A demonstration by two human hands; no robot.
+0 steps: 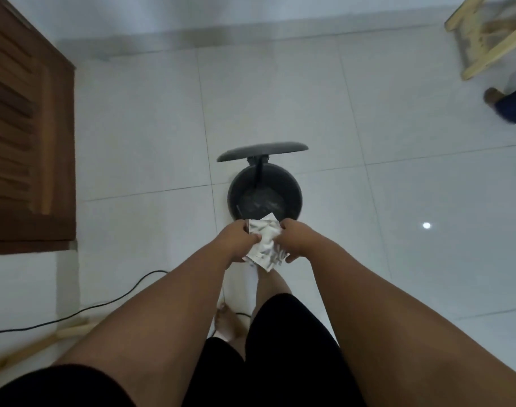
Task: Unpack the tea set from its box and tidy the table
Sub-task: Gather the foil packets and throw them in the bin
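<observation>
A crumpled bundle of white wrapping paper (265, 245) is held between both my hands, just in front of a round dark pedal bin (292, 186). My left hand (236, 243) grips its left side with curled fingers. My right hand (295, 240) grips the right side the same way. The bin's lid (262, 151) stands raised at the back, and pale scraps lie at the bottom inside. The paper's top corner overlaps the bin's near rim. No tea set or box is in view.
White tiled floor (397, 142) surrounds the bin. A brown louvred cabinet (27, 136) stands at the left. A black cable (104, 304) runs across the floor at lower left. Pale wooden furniture legs (485, 36) and a person's foot (509, 105) are at upper right.
</observation>
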